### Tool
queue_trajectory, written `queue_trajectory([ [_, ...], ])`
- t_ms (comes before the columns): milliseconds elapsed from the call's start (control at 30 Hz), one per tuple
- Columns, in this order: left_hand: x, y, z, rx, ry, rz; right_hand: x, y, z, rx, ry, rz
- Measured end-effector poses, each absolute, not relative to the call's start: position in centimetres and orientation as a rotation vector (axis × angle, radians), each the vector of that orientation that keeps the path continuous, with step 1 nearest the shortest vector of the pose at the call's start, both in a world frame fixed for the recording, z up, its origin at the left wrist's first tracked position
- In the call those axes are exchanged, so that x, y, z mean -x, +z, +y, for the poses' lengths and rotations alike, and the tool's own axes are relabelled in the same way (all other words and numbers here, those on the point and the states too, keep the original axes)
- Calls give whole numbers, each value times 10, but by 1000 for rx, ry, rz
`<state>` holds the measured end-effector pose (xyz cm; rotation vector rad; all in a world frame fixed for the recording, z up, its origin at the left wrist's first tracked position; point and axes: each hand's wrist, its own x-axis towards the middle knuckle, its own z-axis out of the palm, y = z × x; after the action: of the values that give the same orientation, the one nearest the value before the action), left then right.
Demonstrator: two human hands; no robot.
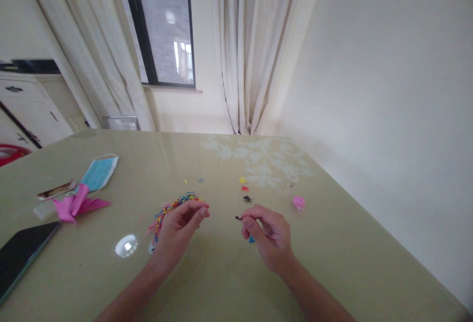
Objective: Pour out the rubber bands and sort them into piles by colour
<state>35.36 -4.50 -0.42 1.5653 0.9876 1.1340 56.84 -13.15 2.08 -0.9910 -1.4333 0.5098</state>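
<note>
A heap of small multicoloured rubber bands (165, 216) lies on the table, partly hidden behind my left hand (185, 223). The thumb and fingers of that hand are pinched together; anything between them is too small to make out. Across a short gap, my right hand (269, 237) is closed, with a small black rubber band (239, 218) sticking out from its fingertips. Beyond it lie little groups of black bands (247, 198), red bands (245, 188) and yellow bands (242, 180). Something blue (252, 239) shows under the right hand, mostly covered.
Right of the hands sits a small pink object (299, 203) with a loop. A pink folded-paper piece (77, 205), a blue face mask (99, 173) and a dark phone (22, 249) lie at the left. The glossy table (207, 282) meets a wall on the right.
</note>
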Motion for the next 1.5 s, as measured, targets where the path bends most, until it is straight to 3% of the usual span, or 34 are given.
queue_trajectory([
  [300, -335, -28, -22, -2552, 956, 1133, -591, 29, -122, 1152, 314, -1149],
  [533, -330, -39, -18, -2610, 726, 1250, -638, -1, -85, 1602, 261, -1393],
  [867, -328, -33, -17, -2581, 636, 1267, -633, -32, -68, 1785, 182, -1576],
  [1500, -336, -36, -15, -2705, 658, 1305, -623, -20, -79, 1584, 153, -1515],
])
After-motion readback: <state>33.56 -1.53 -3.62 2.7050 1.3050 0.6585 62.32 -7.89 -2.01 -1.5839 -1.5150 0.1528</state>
